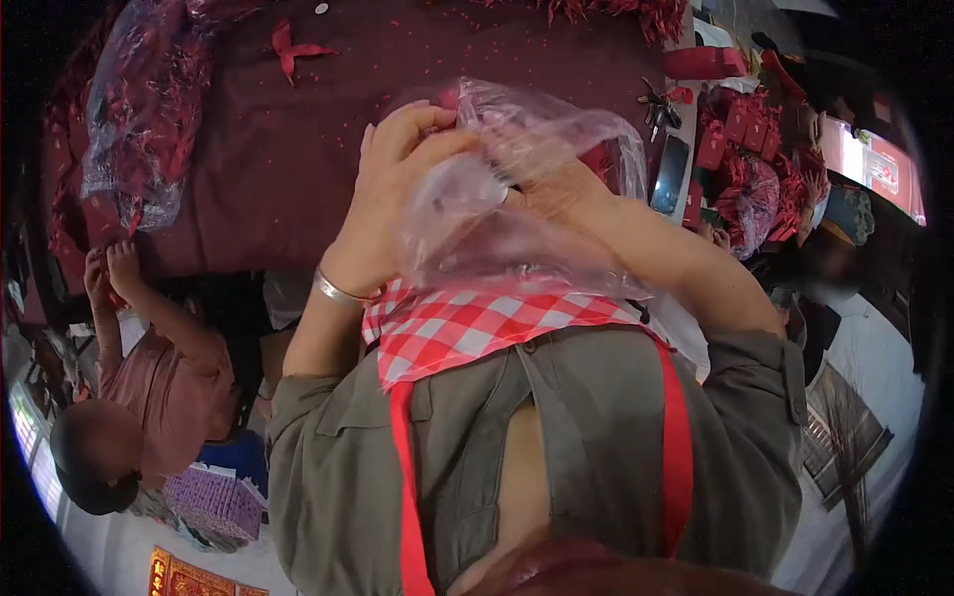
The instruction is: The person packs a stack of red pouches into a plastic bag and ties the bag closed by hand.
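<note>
Near edge of the dark red cloth-covered table, taken left to right. Left hand, with a silver-coloured bangle at its wrist: half closed, fingers bent inward and clamped on film at the upper left of a clear, thin, crumpled plastic bag. Right hand: fingers pointing up and left, overlaid by the same film; cannot tell whether they are apart or together.

Position of bag: between the two hands, spread across both, upper part over the table, lower part over a red-and-white checked cloth apron at the person's waist.

Surroundings, left to right: large clear plastic bag of red pieces; below it, a co-worker's hand at the table edge; red cloth-like knotted piece farther back; dark bunch resembling keys; flat dark phone-like slab, just below the bunch; heap of red packets.

Limits of view: left thumb not made out. Right fingertips blurred behind film; unclear whether that hand is inside the bag or under it. Red patch beyond the right wrist, seen through plastic, unidentified. Top of table cut off by the upper border.
</note>
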`<act>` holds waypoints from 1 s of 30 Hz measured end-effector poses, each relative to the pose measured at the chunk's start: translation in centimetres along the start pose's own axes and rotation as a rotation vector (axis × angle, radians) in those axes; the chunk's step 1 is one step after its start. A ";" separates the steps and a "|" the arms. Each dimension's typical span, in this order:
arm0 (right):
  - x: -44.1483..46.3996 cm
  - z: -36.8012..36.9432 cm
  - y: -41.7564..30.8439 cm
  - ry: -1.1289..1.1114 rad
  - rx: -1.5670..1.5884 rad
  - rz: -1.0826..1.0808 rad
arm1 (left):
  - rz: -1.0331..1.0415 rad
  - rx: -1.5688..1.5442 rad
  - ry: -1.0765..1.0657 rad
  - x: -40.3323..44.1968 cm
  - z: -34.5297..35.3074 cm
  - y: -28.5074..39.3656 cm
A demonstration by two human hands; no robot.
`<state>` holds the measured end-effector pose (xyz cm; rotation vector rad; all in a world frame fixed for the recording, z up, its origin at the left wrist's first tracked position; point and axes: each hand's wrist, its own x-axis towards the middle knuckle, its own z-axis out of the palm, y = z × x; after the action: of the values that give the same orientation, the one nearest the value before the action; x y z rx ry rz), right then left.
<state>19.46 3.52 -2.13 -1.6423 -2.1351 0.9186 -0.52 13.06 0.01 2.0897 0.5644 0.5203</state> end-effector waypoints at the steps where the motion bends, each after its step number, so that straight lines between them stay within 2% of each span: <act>1: -0.1 -0.3 -0.3 0.009 0.004 0.002 | 0.004 0.005 -0.008 0.1 0.4 0.6; 2: -0.1 -1.0 -0.9 -0.063 -0.193 -0.105 | 0.041 0.146 0.067 0.2 0.9 1.2; 3: -0.3 -1.1 -0.8 -0.092 -0.263 -0.142 | 0.082 0.288 0.145 0.3 1.4 1.7; 4: -0.4 -1.1 -0.6 -0.119 -0.332 -0.182 | 0.182 0.289 0.176 0.5 2.1 2.2; 5: -0.5 -1.1 -0.4 -0.143 -0.399 -0.223 | 0.186 0.291 0.171 0.5 2.8 2.5; 7: -0.8 -0.9 0.0 0.087 -0.409 -0.368 | 0.142 0.020 0.237 0.2 4.3 3.0; 8: -0.5 -2.1 -0.9 0.040 -0.178 -0.292 | 0.140 0.018 0.345 0.0 5.4 3.2; 9: -0.6 -1.4 -0.2 0.046 -0.174 -0.290 | 0.140 0.021 0.339 0.2 5.8 3.3; 11: -0.5 0.0 0.9 -0.014 -0.404 -0.295 | 0.156 0.113 0.330 0.3 6.6 3.5; 14: -0.9 -0.7 -0.8 -0.005 -0.358 -0.222 | 0.096 0.208 0.412 0.4 7.2 3.9; 17: -0.8 -0.9 -0.7 -0.041 -0.358 -0.247 | 0.141 0.351 0.407 0.2 7.7 3.0; 19: -0.7 -0.5 0.1 -0.011 -0.316 -0.266 | 0.098 0.359 0.384 0.1 7.6 2.6; 20: -0.8 -0.3 0.4 0.057 -0.268 -0.320 | 0.047 0.369 0.374 0.0 7.7 2.3; 21: -1.1 -0.2 0.6 0.125 -0.220 -0.377 | 0.087 0.434 0.406 -0.2 8.1 1.7; 22: -1.5 -0.7 0.4 0.287 -0.090 -0.435 | 0.095 0.432 0.394 0.0 8.1 2.0; 25: -1.5 -0.5 0.6 0.410 -0.052 -0.490 | 0.007 0.248 0.444 0.1 7.7 3.1; 29: -2.9 -0.8 1.2 0.407 -0.137 -0.584 | -0.032 0.278 0.330 0.0 7.2 2.6; 30: -3.4 -1.4 1.0 0.375 0.016 -0.511 | -0.025 0.313 0.320 -0.1 7.3 2.2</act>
<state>22.09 0.84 -1.27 -1.0656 -2.1097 0.4300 3.91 7.16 -1.99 2.3036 0.9037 0.8018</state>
